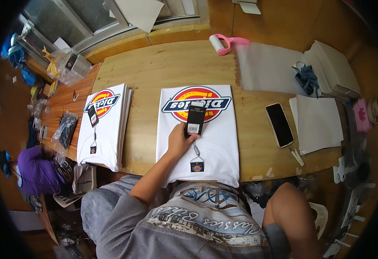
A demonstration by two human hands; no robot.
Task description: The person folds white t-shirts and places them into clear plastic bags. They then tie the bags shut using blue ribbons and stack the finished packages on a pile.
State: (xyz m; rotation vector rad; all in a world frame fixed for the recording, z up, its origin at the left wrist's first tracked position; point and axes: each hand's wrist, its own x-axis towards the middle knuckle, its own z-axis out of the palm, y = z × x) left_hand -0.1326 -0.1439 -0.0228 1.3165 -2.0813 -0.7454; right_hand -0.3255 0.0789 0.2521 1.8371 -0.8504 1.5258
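A folded white T-shirt point(197, 149) lies on the table in front of me, with a round red and yellow printed logo point(196, 93) crossed by a blue band at its far end. My left hand point(181, 140) is closed on the lower end of a black hang tag point(195, 117) that lies over the logo. From the tag, a cord point(196, 150) runs to the small dark neck label point(197, 166) near the collar. My right arm point(292, 211) shows at the lower right, bent; its hand is out of sight.
To the left lies a stack of folded white T-shirts point(104, 134) with a similar tag. Right of me are a phone point(279, 125), white sheets point(318, 123) and clear plastic bags point(262, 64). A pink lint roller point(225, 43) lies at the back. Another person in purple point(40, 172) sits far left.
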